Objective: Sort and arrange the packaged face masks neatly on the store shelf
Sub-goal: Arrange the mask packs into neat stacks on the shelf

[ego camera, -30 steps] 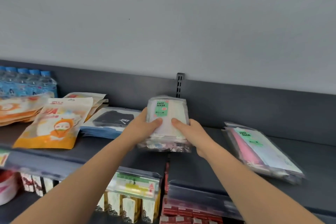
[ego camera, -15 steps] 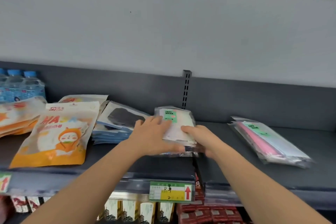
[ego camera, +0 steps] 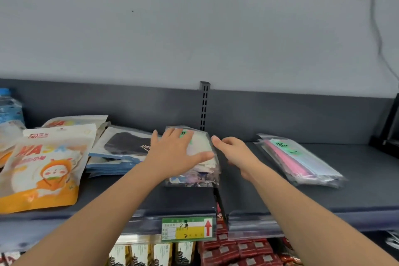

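Two hands on it: left hand [ego camera: 174,153] lies flat, open, on the clear mask stack [ego camera: 194,166]; right hand [ego camera: 235,155] open beside it, empty. Light, slippery, floppy packs, so best squeezed from both side edges.

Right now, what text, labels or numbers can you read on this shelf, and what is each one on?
"FACE MASK": green label on the clear pack with the pink mask.
"MA": orange pouch; remaining letters and Chinese characters unclear.
"CE": green label on the clear stack, partly hidden by the left hand.
Red up arrow, handwritten "2": price tag; other print too small.
Black mask pack: white logo blurred.
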